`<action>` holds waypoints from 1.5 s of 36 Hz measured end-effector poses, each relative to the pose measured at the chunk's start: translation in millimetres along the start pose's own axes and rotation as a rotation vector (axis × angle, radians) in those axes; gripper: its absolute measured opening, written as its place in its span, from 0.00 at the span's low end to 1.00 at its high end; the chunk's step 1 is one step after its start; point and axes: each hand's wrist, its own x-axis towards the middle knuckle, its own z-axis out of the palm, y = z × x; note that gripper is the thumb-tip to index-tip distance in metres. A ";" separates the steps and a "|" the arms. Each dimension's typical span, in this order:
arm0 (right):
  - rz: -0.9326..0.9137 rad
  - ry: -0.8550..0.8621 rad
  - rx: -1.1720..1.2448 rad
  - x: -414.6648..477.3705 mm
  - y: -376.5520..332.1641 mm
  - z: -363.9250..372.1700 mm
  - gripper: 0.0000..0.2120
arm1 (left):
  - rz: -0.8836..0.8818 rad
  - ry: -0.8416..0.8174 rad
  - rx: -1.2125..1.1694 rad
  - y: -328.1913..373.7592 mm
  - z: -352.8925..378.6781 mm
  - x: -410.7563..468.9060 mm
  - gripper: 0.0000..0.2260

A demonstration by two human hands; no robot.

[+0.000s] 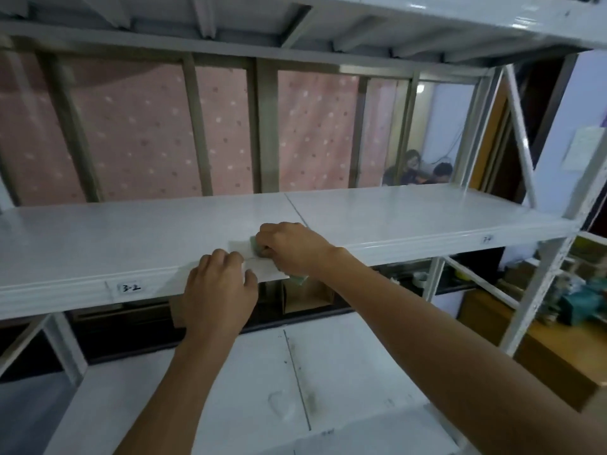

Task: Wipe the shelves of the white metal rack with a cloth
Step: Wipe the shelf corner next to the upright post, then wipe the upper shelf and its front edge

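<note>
— Cloth [254, 257]: under your right hand [289, 247], fingers curled on it; left hand [218, 284] pins its near edge.

— Progress?

— Middle shelf [410, 211] underway, probably; lower shelf [345, 372] below your wrists looks smudged.

Behind the rack: pink curtain [138, 126] with pale dots, hung behind a frame of grey vertical bars [197, 126]; right of it, two seated people [423, 172] seen through a gap, well back. Far right: sheet of paper [583, 149] stuck on a pale wall, wooden table [545, 353] below carrying a teal object [581, 307] and blurred clutter. Under the middle shelf: open cardboard box [307, 298] against a dark strip, roll of tape [419, 278] further right
</note>
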 end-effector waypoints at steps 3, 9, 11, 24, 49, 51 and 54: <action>0.009 0.024 -0.021 -17.0 21.8 -3.1 0.06 | 0.025 -0.002 -0.019 38.7 5.4 -2.1 0.06; -0.009 0.113 -0.055 -50.2 61.3 -5.0 0.06 | 0.122 0.058 -0.054 94.6 23.6 3.2 0.06; -0.016 0.129 -0.066 -57.0 71.8 -3.3 0.06 | 0.156 0.100 -0.088 116.0 26.9 7.6 0.08; 0.237 0.410 -0.056 -138.5 239.6 -77.2 0.04 | 0.372 0.157 -0.254 269.1 109.9 56.9 0.04; 0.929 0.300 0.019 -215.6 607.0 -96.6 0.07 | 0.494 -0.104 -0.342 402.6 226.8 104.9 0.20; 0.930 0.253 0.042 -206.5 623.8 -87.4 0.06 | 0.454 -0.099 -0.322 410.3 226.0 106.9 0.21; 0.920 0.154 0.038 -196.4 644.2 -71.9 0.10 | 0.377 -0.162 -0.319 416.1 225.1 109.3 0.25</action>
